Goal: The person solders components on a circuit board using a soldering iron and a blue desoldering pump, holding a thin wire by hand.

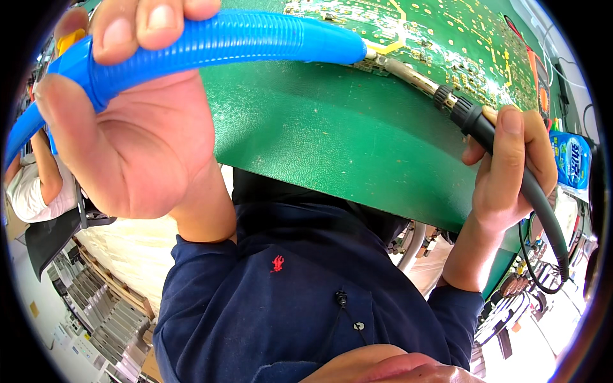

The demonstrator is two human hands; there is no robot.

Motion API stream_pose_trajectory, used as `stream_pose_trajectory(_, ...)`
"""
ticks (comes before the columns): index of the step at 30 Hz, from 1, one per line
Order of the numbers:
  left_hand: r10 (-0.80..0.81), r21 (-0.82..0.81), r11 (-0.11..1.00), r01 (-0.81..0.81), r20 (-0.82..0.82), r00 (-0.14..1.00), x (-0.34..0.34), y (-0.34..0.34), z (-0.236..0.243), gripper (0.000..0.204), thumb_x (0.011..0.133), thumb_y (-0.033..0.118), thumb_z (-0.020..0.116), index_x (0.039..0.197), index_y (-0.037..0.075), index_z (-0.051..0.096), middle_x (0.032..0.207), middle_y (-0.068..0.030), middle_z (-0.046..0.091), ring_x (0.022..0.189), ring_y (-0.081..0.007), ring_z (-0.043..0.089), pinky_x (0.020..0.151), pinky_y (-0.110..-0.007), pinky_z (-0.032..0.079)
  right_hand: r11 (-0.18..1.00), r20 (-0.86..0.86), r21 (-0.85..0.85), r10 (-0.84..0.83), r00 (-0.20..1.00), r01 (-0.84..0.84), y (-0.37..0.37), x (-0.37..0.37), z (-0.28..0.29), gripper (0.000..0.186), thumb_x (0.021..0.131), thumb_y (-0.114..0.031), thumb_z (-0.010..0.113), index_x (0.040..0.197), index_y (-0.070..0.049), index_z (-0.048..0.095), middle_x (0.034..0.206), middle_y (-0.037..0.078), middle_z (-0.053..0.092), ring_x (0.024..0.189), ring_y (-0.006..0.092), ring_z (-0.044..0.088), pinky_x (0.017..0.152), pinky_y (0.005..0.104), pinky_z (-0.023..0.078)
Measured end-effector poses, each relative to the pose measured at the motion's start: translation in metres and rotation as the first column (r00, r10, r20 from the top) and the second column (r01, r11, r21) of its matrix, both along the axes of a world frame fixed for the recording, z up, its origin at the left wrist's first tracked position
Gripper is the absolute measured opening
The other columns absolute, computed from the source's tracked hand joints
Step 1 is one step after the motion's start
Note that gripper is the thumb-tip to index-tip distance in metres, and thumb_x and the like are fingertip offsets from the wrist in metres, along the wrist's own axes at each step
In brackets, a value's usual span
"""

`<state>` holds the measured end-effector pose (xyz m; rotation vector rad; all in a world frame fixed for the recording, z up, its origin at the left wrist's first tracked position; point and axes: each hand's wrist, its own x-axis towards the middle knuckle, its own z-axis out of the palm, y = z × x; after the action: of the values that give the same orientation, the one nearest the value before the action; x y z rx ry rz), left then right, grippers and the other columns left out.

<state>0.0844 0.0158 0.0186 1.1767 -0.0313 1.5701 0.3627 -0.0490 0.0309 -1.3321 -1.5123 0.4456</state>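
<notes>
A bright blue corrugated hose [236, 39] arches across the upper left, its tapered end pointing right. My left hand [140, 143] is closed round it, thumb below and fingers over the top. In my right hand [511, 163] is a soldering iron [408, 73], gripped by its black handle with the cord trailing down. The iron's tip and the hose's narrow end come together over the near edge of a large green circuit board [472, 38]. Whether those two ends touch, I cannot tell. Bright glare hides some of the board's small parts.
A green mat [332, 140] covers the table under the board. An orange and dark meter [541, 86] and a blue packet [570, 159] lie along the right side. Beyond my left arm, another person in a white top [48, 188] sits near a black chair [54, 239].
</notes>
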Motion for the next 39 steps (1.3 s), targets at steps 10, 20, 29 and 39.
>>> stream_pose_trajectory(10, -0.01, 0.021, 1.0, 0.011, -0.038, 0.999, 0.005, 0.0, 0.003, 0.045, 0.089, 0.036, 0.055, 0.113, -0.001, 0.046, 0.098, -0.0051, 0.05, 0.098, -0.0206, 0.045, 0.096, -0.043, 0.026, 1.0, -0.008, -0.014, -0.01, 1.0, 0.01, 0.0, 0.002, -0.001, 0.027, 0.09, -0.013, 0.051, 0.07, 0.004, 0.054, 0.054, 0.005, 0.047, 0.043, 0.0091, 0.045, 0.043, 0.0203, 0.031)
stream_pose_trajectory(20, 0.117, 0.075, 0.992, -0.106, -0.173, 0.978, 0.007, -0.003, 0.002, 0.029, 0.092, 0.037, 0.049, 0.094, 0.012, 0.064, 0.1, -0.0034, 0.052, 0.098, -0.0195, 0.046, 0.094, -0.043, 0.028, 0.999, -0.024, -0.037, -0.016, 1.0, 0.015, 0.0, 0.002, 0.001, 0.026, 0.09, -0.012, 0.052, 0.069, 0.003, 0.054, 0.055, 0.004, 0.046, 0.043, 0.0091, 0.045, 0.042, 0.0203, 0.032)
stream_pose_trajectory(29, 0.018, 0.025, 1.0, -0.015, -0.106, 0.994, 0.01, 0.005, 0.005, 0.023, 0.093, 0.026, 0.046, 0.101, 0.01, 0.06, 0.091, -0.0008, 0.054, 0.089, -0.0171, 0.049, 0.088, -0.041, 0.032, 1.0, -0.048, -0.014, 0.013, 0.999, -0.014, 0.002, 0.004, -0.002, 0.025, 0.089, -0.012, 0.052, 0.069, 0.003, 0.054, 0.054, 0.004, 0.046, 0.043, 0.0095, 0.045, 0.041, 0.0203, 0.031)
stream_pose_trajectory(39, 0.014, -0.031, 0.999, -0.016, -0.05, 0.999, 0.008, 0.007, 0.004, 0.021, 0.091, 0.025, 0.049, 0.099, 0.008, 0.059, 0.088, -0.001, 0.054, 0.085, -0.0167, 0.049, 0.086, -0.04, 0.033, 1.0, -0.02, -0.016, -0.003, 1.0, 0.002, 0.003, 0.002, 0.0, 0.027, 0.09, -0.013, 0.05, 0.067, 0.001, 0.052, 0.052, 0.006, 0.049, 0.041, 0.009, 0.044, 0.039, 0.0202, 0.028)
